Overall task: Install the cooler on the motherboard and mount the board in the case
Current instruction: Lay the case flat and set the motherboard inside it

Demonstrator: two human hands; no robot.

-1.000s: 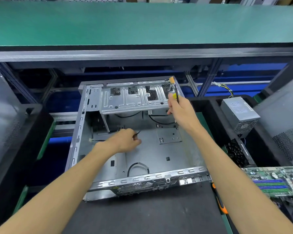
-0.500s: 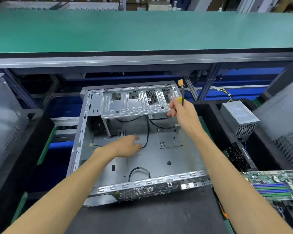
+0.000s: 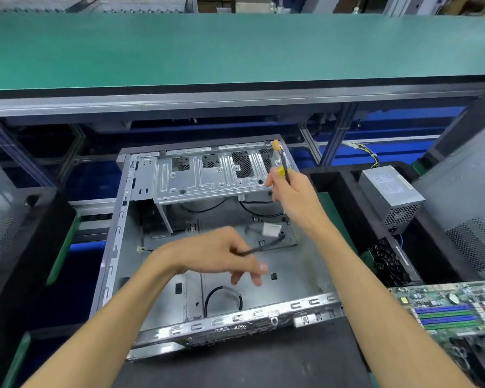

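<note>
An open grey computer case (image 3: pixel 118 219) lies flat on a black mat, its floor bare of any board. My left hand (image 3: pixel 213 256) is inside it and pinches a black cable (image 3: pixel 263 246) that ends in a white connector (image 3: pixel 271 229). My right hand (image 3: pixel 294 194) is raised at the case's far right corner and grips another black cable (image 3: pixel 284 163) with an orange connector at its tip. The green motherboard (image 3: pixel 454 312) with blue and green slots lies outside the case at the right. A black cooler fan (image 3: pixel 387 261) sits just behind the board.
A grey power supply (image 3: pixel 389 194) with yellow wires stands at the right in a black tray. A drive cage (image 3: pixel 207 175) spans the case's far end. A looped black cable (image 3: pixel 221 298) lies on the case floor. A green-topped shelf (image 3: pixel 235 49) runs overhead behind the case. Grey side panels lean left and right.
My left hand has pulled the black cable with the white connector up and toward the right of the case floor. My right hand holds its orange-tipped cable at about the same place.
</note>
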